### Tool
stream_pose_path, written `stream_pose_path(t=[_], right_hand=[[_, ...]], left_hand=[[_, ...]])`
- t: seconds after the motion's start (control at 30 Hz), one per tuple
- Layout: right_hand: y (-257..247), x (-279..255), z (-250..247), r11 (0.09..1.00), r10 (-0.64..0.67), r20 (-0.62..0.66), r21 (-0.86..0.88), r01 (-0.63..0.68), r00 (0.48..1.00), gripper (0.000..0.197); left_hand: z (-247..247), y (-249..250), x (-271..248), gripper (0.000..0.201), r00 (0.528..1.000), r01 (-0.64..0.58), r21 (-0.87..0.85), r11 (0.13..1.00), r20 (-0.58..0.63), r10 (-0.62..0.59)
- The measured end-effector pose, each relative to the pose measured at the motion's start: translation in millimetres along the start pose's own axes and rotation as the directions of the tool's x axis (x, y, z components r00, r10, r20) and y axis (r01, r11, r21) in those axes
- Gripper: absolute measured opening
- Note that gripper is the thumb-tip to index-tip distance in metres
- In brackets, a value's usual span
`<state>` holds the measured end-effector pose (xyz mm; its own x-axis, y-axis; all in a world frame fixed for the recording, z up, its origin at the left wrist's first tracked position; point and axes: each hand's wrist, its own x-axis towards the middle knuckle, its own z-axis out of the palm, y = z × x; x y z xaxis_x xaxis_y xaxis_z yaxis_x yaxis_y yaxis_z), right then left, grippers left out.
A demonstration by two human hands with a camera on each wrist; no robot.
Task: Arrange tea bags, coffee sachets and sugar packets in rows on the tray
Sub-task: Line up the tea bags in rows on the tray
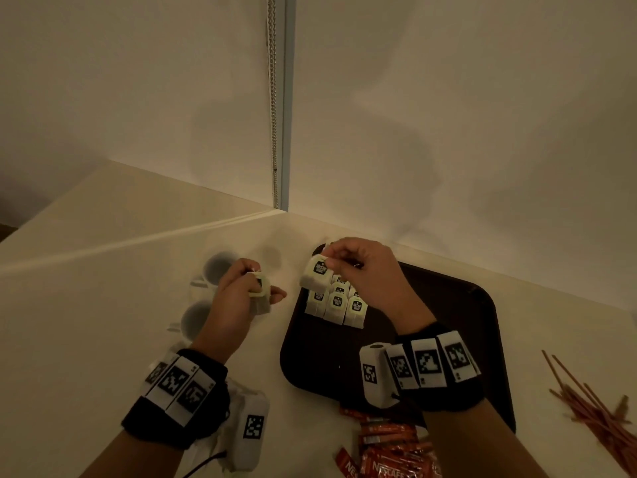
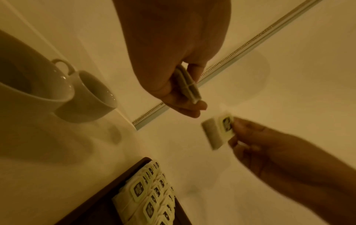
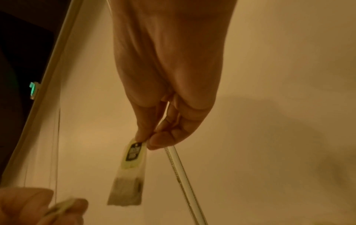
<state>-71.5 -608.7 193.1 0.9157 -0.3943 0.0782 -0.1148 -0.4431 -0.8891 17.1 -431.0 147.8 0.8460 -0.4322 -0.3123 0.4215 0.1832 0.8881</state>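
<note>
A: Free room on the tray [image 1: 458, 305]?
B: Near-left and right parts are bare. Tea bag rows [image 1: 336, 301] fill the far-left corner only.
A: Blockers?
B: Right hand [image 1: 362, 270] hangs over those rows with a tea bag [image 1: 315, 272]. Left hand [image 1: 238, 291] is off the tray's left edge, two cups [image 1: 206, 288] just beyond it.
A: Near side?
B: Coffee sachets [image 1: 389, 446] crowd the tabletop [image 1: 103, 305] at the tray's near edge; stir sticks [image 1: 593, 405] lie to its right. Walls close the far side.
</note>
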Motion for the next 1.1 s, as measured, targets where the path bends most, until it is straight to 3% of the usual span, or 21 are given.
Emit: stream_pose_path(t=[0.13,0.3,0.43,0.6,0.83,0.97,1.03,1.1], right_hand=[[32.8,-2.0,13.7,0.979,0.138,0.118,-0.167,-0.117,0.983,0.012],[75.4,-5.1,42.0,0.932,0.319,0.265,-0.264,-0.249,0.91,0.016],[94.5,-2.1,58.1,0.89,0.413,0.199,-0.298,-0.347,0.889,0.018],[107.9,5.9,64.1,0.895,0.373,0.051,-0.284,-0.344,0.927,0.012],[119.3,14.4,67.0,0.887,0.371,0.017,-0.304,-0.349,0.928,0.012],[118.4,17.4,67.9,0.883,0.354,0.009,-0.332,-0.331,0.935,0.013],[104.5,18.4,66.3,0.918,0.298,-0.036,-0.264,-0.297,0.954,0.011],[75.6,18.1,63.5,0.977,0.196,-0.036,-0.082,-0.199,0.98,0.008]], left_hand=[[-5.7,1.9,2.3,0.023,0.999,-0.049,0.055,0.997,0.014,0.049],[-8.6,0.3,6.5,0.019,0.998,-0.033,-0.077,0.996,0.049,0.037],[-13.4,-1.8,6.7,0.017,0.996,-0.006,-0.061,0.998,0.094,0.012],[-17.3,1.1,3.3,0.013,0.995,0.006,0.093,0.996,0.102,-0.015],[-14.8,4.2,6.3,0.019,0.992,0.106,-0.056,0.993,0.075,-0.102],[-14.6,4.7,8.7,0.025,0.986,0.138,-0.048,0.989,0.099,-0.133],[-14.6,3.9,7.9,0.025,0.984,0.13,-0.012,0.991,0.128,-0.127],[-12.9,2.7,6.3,0.021,0.983,0.097,0.042,0.994,0.153,-0.103]])
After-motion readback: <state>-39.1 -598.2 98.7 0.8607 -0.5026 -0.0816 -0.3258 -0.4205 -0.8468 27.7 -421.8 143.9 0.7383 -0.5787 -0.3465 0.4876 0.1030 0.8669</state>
